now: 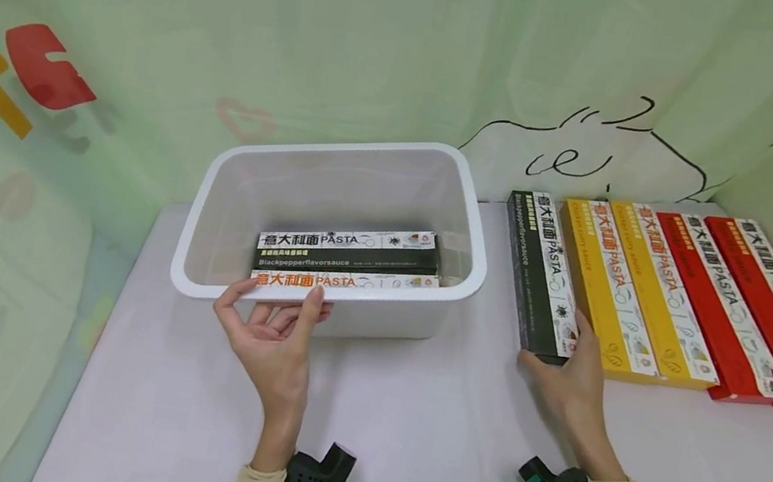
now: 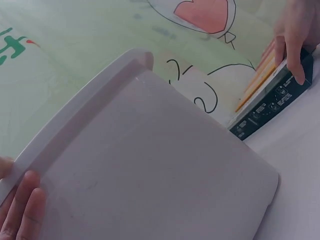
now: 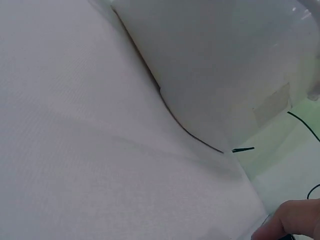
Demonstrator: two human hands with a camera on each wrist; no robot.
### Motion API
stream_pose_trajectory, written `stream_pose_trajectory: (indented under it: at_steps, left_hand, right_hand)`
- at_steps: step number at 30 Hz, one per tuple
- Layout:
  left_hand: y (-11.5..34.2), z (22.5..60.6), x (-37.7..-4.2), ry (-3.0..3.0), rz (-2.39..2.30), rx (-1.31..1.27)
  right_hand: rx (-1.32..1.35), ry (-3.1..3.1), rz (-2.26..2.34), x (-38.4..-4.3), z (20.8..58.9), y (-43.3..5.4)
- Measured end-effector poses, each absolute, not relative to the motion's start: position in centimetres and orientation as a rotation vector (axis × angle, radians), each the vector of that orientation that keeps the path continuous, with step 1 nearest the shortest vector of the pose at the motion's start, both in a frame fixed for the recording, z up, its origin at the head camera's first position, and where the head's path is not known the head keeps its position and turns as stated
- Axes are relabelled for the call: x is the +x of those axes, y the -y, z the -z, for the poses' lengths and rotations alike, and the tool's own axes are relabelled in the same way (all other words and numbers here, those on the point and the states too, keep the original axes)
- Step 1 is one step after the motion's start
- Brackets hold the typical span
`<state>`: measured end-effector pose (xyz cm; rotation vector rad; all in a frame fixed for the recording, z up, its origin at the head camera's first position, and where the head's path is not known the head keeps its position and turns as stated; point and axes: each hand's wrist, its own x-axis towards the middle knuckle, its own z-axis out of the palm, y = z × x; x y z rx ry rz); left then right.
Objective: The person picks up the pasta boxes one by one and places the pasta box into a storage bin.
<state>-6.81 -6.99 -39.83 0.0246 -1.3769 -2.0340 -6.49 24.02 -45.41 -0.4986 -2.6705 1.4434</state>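
My left hand [image 1: 277, 354] grips the front rim of a white plastic bin [image 1: 381, 323], its fingers curled at the edge. Inside the bin lie a black pepper pasta box [image 1: 353, 259] and, before it, a pasta box with orange lettering [image 1: 387, 282], mostly hidden by the rim. Right of the bin, my right hand [image 1: 576, 393] holds the near end of another black pasta box [image 1: 531, 276] between thumb and fingers. That box lies at the left end of a row. In the right wrist view only part of the right hand [image 3: 297, 217] shows, at the lower corner.
Beside the held box lie two yellow pasta boxes [image 1: 595, 287] and two red pasta boxes [image 1: 730, 321], side by side. A white cloth [image 1: 402, 429] covers the table. Behind it hangs a pale green printed curtain [image 1: 357, 42].
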Motion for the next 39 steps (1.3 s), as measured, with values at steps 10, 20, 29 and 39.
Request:
stream_pose_trajectory:
  at_steps: [10,20,29,39]
  left_hand:
    - [6.9,39.9,-6.8,1.362,2.045,0.015]
    - [6.9,39.8,-6.7,1.374,2.035,0.021]
    - [6.9,39.5,-6.6,1.372,2.039,0.03]
    - [6.8,39.7,-6.6,1.36,2.051,0.04]
  right_hand:
    - [-0.647,2.562,-1.437,-7.0,45.7,-23.6]
    - [-0.477,2.49,-1.26,-7.6,47.4,-23.2]
    - [-0.519,2.451,-1.252,-8.1,47.5,-22.9]
    - [-0.5,2.382,-1.262,-8.3,47.9,-23.1]
